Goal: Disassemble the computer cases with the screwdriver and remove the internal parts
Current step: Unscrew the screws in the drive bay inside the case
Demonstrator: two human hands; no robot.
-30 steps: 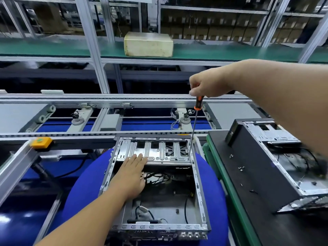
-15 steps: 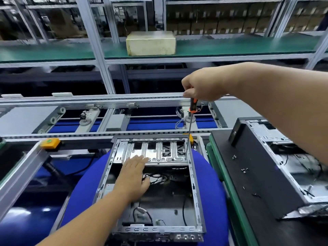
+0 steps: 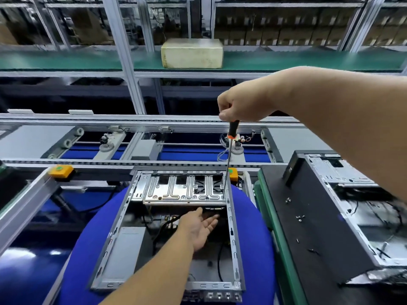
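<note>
Two hands were seen: right hand (image 3: 240, 106) gripped the screwdriver (image 3: 229, 159); left hand (image 3: 201, 227) was held open, palm up, inside the computer case (image 3: 233, 238).

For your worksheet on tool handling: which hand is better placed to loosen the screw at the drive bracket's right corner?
Right. The right hand grips the screwdriver, tip at the drive bracket corner; the left hand lies open, empty.

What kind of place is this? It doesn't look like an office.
Most likely a factory line for taking computers apart: a roller conveyor runs past the bench, opened computer cases sit on it, and metal racks of stacked cartons stand behind.
</note>
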